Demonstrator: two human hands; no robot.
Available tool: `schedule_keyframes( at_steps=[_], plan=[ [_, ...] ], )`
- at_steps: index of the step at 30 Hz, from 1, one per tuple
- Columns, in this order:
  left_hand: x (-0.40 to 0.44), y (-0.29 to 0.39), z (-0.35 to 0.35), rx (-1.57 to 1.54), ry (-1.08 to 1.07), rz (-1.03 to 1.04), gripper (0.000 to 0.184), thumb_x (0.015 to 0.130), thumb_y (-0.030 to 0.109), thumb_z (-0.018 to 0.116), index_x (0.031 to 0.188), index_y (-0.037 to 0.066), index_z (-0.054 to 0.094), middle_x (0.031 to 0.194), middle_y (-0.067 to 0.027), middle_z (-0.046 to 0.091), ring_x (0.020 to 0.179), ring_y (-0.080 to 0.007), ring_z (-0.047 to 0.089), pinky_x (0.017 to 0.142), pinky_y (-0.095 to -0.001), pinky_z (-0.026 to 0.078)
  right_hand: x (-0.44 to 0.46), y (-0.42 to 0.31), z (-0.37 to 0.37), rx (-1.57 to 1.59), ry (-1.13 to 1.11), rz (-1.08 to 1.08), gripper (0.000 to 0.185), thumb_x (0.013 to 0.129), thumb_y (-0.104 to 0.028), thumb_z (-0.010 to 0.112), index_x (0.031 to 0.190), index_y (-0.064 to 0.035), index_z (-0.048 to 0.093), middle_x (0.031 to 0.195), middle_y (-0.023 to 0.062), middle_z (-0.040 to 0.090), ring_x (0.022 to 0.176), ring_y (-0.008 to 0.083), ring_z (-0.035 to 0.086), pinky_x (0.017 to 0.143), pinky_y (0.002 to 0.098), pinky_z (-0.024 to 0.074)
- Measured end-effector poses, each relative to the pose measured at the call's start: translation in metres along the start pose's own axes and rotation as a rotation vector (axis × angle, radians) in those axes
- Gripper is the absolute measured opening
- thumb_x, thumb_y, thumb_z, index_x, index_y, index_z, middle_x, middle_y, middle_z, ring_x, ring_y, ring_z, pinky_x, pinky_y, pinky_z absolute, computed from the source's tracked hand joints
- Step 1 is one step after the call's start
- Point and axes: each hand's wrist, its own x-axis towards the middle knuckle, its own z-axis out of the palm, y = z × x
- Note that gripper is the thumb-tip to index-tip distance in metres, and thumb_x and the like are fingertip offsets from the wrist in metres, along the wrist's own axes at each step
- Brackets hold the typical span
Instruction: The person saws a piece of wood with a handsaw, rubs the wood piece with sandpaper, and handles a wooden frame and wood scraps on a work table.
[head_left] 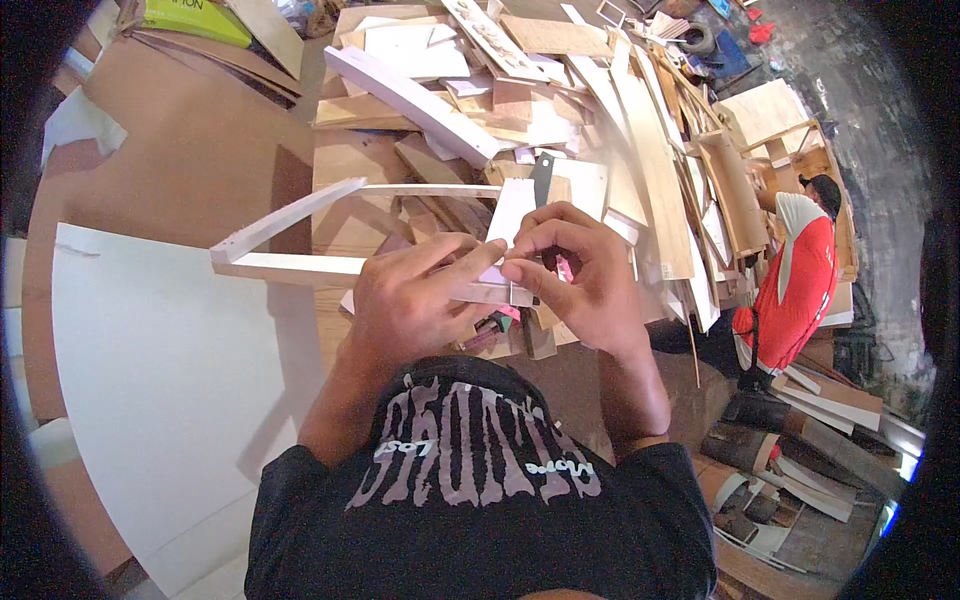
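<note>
A white wooden frame (300,262) of narrow strips lies in front of me, its right end under my hands. My left hand (420,292) is closed around the near strip close to that end, fingertips pointing right. Just to the right, my right hand (580,275) has thumb and index finger bent together at the same corner; whatever lies between them is too small to make out. A dark flat blade-like tool (543,180) shows beyond my right hand. Pink and green items (500,322) are partly hidden below the hands.
Wood offcuts (520,90) are heaped on the far side. A large white sheet (170,400) and brown board (190,160) lie left. To the right, a person in a red and white top (800,280) is beside long planks (650,150) and a wooden box (735,195).
</note>
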Motion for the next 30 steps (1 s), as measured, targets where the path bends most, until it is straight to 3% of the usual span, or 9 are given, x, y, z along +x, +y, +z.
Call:
schedule_keyframes(
  at_steps=[1, 17, 19, 21, 27, 30],
  plan=[
    [-0.001, -0.001, 0.001, 0.008, -0.031, -0.032, 0.064, 0.054, 0.025, 0.090, 0.115, 0.016, 0.073, 0.106, -0.0051, 0.070, 0.086, -0.0223, 0.072, 0.072, -0.0356, 0.058, -0.001, 0.000, 0.000, 0.002, 0.000, -0.001, 0.015, 0.082, -0.013, 0.079, 0.088, -0.0015, 0.072, 0.093, 0.0096, 0.066, 0.076, 0.0131, 0.060, 0.065, 0.0266, 0.0475],
    [0.006, 0.008, 0.005, -0.046, -0.058, -0.078, 0.066, 0.055, 0.021, 0.090, 0.118, 0.015, 0.072, 0.103, -0.0072, 0.070, 0.087, -0.0233, 0.072, 0.074, -0.0345, 0.059, -0.009, 0.016, 0.000, 0.006, 0.083, -0.116, 0.012, 0.080, -0.008, 0.078, 0.089, -0.0027, 0.071, 0.095, 0.0103, 0.068, 0.081, 0.0151, 0.064, 0.068, 0.0273, 0.0504],
    [0.008, 0.006, 0.003, -0.021, -0.008, 0.020, 0.053, 0.065, 0.025, 0.086, 0.114, 0.009, 0.073, 0.093, -0.0033, 0.068, 0.070, -0.0181, 0.067, 0.061, -0.0316, 0.053, -0.009, 0.015, 0.000, 0.010, 0.083, -0.100, 0.013, 0.080, -0.008, 0.078, 0.089, -0.0029, 0.071, 0.095, 0.0103, 0.068, 0.082, 0.0160, 0.065, 0.069, 0.0278, 0.0510],
    [0.006, 0.003, 0.003, -0.024, 0.001, 0.035, 0.053, 0.065, 0.025, 0.086, 0.114, 0.010, 0.073, 0.092, -0.0034, 0.068, 0.070, -0.0182, 0.067, 0.061, -0.0317, 0.053, -0.010, 0.013, 0.002, 0.059, 0.055, -0.063, 0.015, 0.079, -0.001, 0.079, 0.091, 0.0016, 0.071, 0.098, 0.0093, 0.065, 0.083, 0.0097, 0.060, 0.069, 0.0223, 0.0461],
    [0.003, -0.003, 0.000, -0.038, -0.002, 0.038, 0.055, 0.065, 0.025, 0.086, 0.116, 0.012, 0.072, 0.092, -0.0040, 0.067, 0.072, -0.0186, 0.068, 0.062, -0.0319, 0.054, -0.013, 0.015, 0.010, -0.090, 0.094, -0.175, 0.019, 0.079, -0.004, 0.079, 0.096, 0.0018, 0.072, 0.101, 0.0097, 0.066, 0.084, 0.0114, 0.061, 0.070, 0.0242, 0.0476],
    [0.001, -0.003, -0.002, -0.060, -0.022, 0.021, 0.056, 0.065, 0.025, 0.085, 0.118, 0.012, 0.072, 0.093, -0.0042, 0.067, 0.073, -0.0189, 0.068, 0.062, -0.0320, 0.054, -0.014, 0.007, 0.016, 0.041, 0.110, -0.053, 0.015, 0.082, -0.005, 0.077, 0.095, 0.0015, 0.072, 0.101, 0.0099, 0.067, 0.088, 0.0127, 0.062, 0.074, 0.0257, 0.0482]
  ],
)
